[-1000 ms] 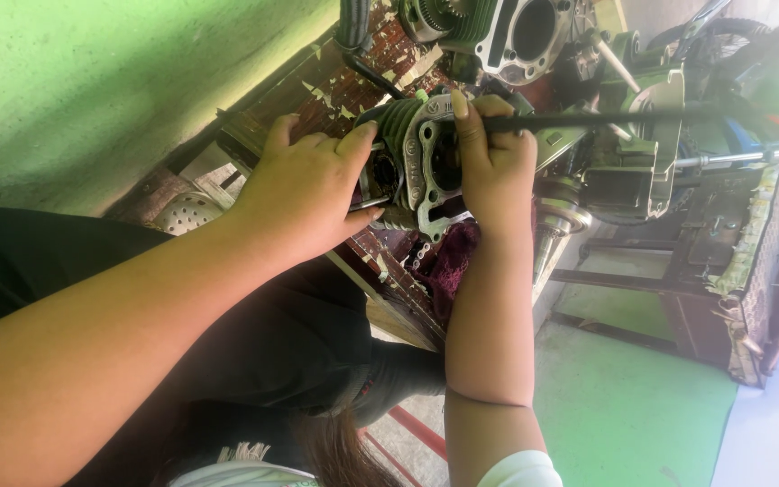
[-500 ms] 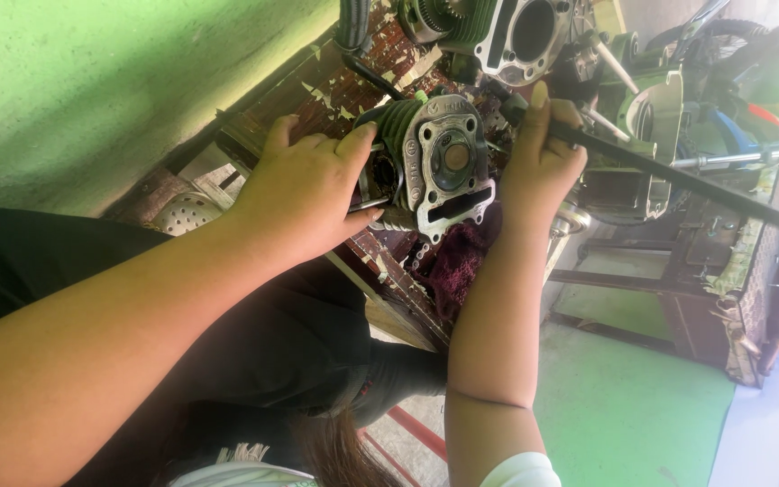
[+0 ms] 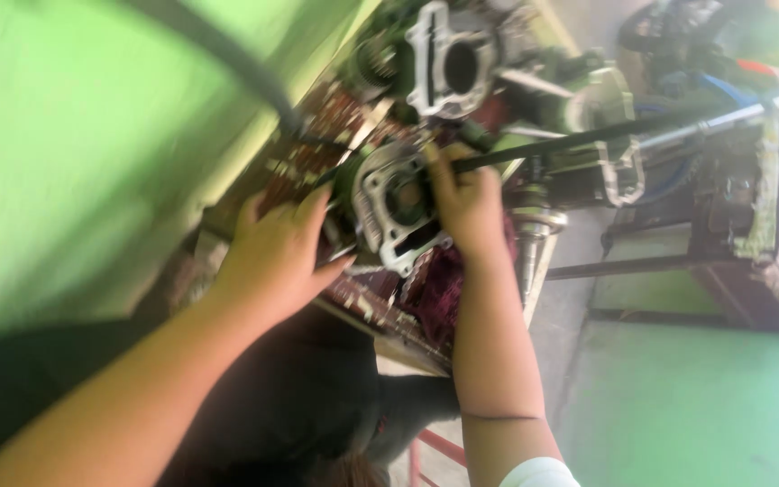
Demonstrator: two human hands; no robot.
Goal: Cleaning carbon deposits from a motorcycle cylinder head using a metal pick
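Frame is motion-blurred, so details are soft. Left hand (image 3: pixel 277 252) lies flat with fingers spread against the left side of the grey engine cylinder (image 3: pixel 389 203), bracing it on the cluttered brown workbench (image 3: pixel 353 298) next to the green wall (image 3: pixel 92 135). Right hand (image 3: pixel 471 203) is curled over the cylinder's right edge; a long dark rod (image 3: pixel 570 140) runs from just beside its fingers out to the upper right. Looks like the hand grips the rod, but blur hides the contact, so I cannot tell for sure. A second, similar cylinder (image 3: pixel 453 59) sits farther up the bench, apart from the one in hand. A dark red rag (image 3: pixel 439 289) lies under the right wrist. To do this well, in my judgement: keep the left palm pressing the casting square to the bench so it doesn't rock, keep the rod in line with the bore rather than levering sideways on the fins, and keep fingertips clear of the rim where the rod meets it. The rag underneath helps against sliding.
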